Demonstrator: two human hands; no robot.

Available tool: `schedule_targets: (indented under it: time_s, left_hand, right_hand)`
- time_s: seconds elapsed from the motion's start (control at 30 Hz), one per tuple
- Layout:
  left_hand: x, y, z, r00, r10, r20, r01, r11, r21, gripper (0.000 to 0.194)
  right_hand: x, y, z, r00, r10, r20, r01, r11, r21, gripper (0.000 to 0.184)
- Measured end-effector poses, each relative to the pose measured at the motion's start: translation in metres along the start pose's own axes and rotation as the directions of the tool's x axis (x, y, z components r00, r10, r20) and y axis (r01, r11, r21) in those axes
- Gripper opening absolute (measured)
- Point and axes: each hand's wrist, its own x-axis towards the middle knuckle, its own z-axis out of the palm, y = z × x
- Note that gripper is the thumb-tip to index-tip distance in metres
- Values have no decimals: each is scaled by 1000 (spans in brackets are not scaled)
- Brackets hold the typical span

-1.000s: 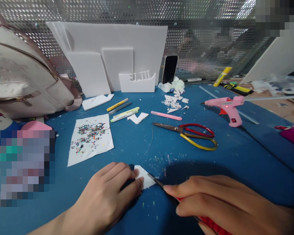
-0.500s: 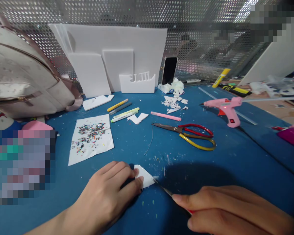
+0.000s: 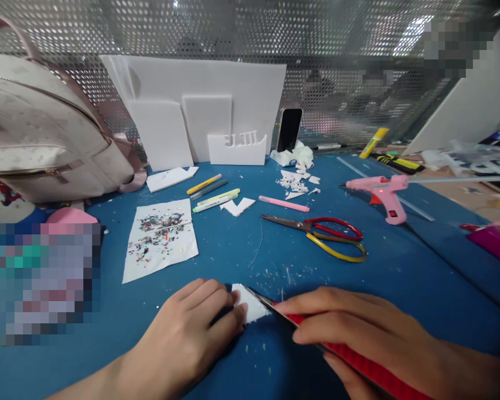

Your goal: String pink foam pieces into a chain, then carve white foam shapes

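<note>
A small white foam board piece (image 3: 254, 309) lies flat on the blue table, its left side under the fingertips of my left hand (image 3: 191, 328). My right hand (image 3: 350, 328) grips a red-handled craft knife (image 3: 358, 364). The knife's blade slants to the left, and its tip rests at the piece's upper edge, near the upper left corner. Small crumbs and scraps are scattered on the table just beyond the piece. Scissors (image 3: 304, 224) with one red and one yellow handle loop lie farther back, shut.
Beyond my left hand lies a white paper (image 3: 183, 255) with colourful glitter bits. Several markers, including a pink marker (image 3: 283, 204), lie mid-table. A pink glue gun (image 3: 379, 191) with its cord is at right. White boards (image 3: 162, 136), a phone (image 3: 290, 129) and a backpack (image 3: 45, 133) stand behind.
The knife first slid down the white piece's edge toward its right corner, then came back up to the upper left. My left hand stays on the piece. The view tilted slightly.
</note>
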Motion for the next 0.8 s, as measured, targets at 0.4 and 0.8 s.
schedule_targets:
  time_s: [0.4, 0.8]
  left_hand:
    - [-2, -1, 3, 1000, -2, 11, 3, 999, -45, 19]
    - [-2, -1, 2, 999, -31, 44, 34, 997, -75, 21]
  right_hand:
    - [5, -1, 16, 999, -43, 1, 43, 999, -21, 27]
    - [-9, -2, 21, 999, -46, -6, 46, 995, -90, 22]
